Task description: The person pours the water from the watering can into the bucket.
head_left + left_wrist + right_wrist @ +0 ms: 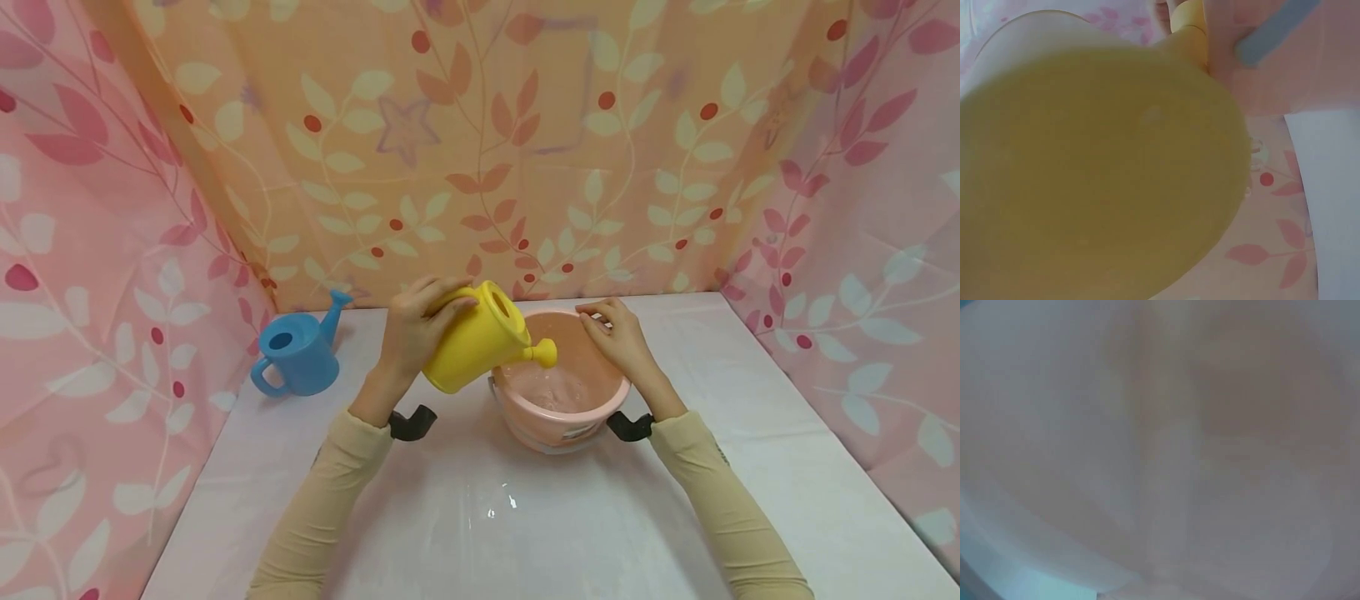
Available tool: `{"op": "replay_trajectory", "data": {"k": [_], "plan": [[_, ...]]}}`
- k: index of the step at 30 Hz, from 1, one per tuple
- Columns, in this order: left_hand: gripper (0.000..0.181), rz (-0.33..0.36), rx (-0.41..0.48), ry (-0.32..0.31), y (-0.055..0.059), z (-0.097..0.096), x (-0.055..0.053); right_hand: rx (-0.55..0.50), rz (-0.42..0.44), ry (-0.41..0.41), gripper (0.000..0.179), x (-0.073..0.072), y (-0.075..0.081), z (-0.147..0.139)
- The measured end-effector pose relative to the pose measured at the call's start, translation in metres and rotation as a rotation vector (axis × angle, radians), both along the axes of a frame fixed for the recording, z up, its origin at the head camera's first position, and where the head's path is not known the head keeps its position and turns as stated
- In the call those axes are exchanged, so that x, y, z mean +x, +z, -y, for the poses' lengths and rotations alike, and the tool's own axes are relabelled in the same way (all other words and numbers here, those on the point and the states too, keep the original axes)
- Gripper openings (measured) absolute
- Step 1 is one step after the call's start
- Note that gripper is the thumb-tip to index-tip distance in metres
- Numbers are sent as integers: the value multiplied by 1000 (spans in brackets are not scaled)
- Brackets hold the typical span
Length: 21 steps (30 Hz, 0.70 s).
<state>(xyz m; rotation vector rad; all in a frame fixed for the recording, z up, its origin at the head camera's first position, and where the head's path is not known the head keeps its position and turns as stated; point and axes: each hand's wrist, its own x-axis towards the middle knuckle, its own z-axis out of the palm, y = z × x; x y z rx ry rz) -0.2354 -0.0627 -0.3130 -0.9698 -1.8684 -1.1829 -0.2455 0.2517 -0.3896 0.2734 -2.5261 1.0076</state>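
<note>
My left hand [420,321] grips a yellow watering can [476,342] by its handle side. The can is tilted to the right, its rose [545,353] over the opening of a pink bucket [555,429]. Rippled water [551,390] shows at the bottom of that bucket. At the bucket's far right rim, my right hand [618,333] holds the edge between thumb and fingers. The base of the watering can [1104,175] fills much of the left wrist view, with the bucket wall [1310,75] beside its spout. The right wrist view is a pale blur.
A blue watering can [300,354] stands upright at the back left of the white tabletop [600,525]. Small wet spots [512,502] glisten in front of the bucket. Floral curtains [480,150] enclose the back and both sides.
</note>
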Motion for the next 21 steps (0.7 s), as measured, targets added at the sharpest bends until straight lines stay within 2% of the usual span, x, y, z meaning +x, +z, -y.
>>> {"op": "replay_trajectory", "data": {"k": [10, 21], "plan": [[25, -42, -23, -25, 1, 1, -3, -6, -3, 11, 23, 0, 0, -1], [23, -45, -42, -67, 6, -1, -3, -13, -2, 13, 22, 0, -1, 0]]}}
